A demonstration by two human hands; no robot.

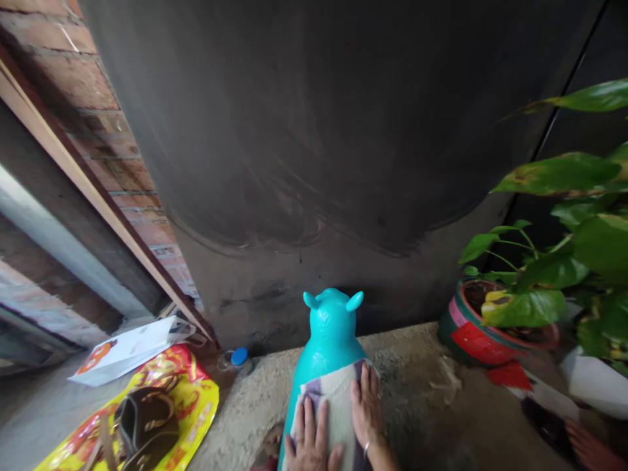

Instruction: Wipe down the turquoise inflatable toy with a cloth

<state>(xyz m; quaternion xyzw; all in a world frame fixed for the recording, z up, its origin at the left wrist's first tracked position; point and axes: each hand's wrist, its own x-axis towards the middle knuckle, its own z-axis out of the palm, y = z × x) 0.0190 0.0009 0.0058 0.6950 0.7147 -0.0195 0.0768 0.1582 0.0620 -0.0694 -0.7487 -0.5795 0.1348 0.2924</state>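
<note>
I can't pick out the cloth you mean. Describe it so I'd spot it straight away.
Start at the big dark wall ahead; a turquoise animal-shaped toy with two small ears stands on the rough floor in front of it. The cloth lies over the toy's back, under the left hand and right hand. It alone is pale with purple stripes.

Pretty dim overall, soft daylight with no hard shadows anywhere. The big dark wall (314, 131) fills the upper middle of the frame and soaks up light, showing only faint smeary arcs. Colours pop lower down: the turquoise toy (330, 327) and the yellow bag (186, 399) at lower left look well lit. Wide-angle bending is obvious, with the brick edge (98, 118) at upper left slanting hard. The plant leaves (564, 176) on the right edge are soft and smeared.
</note>
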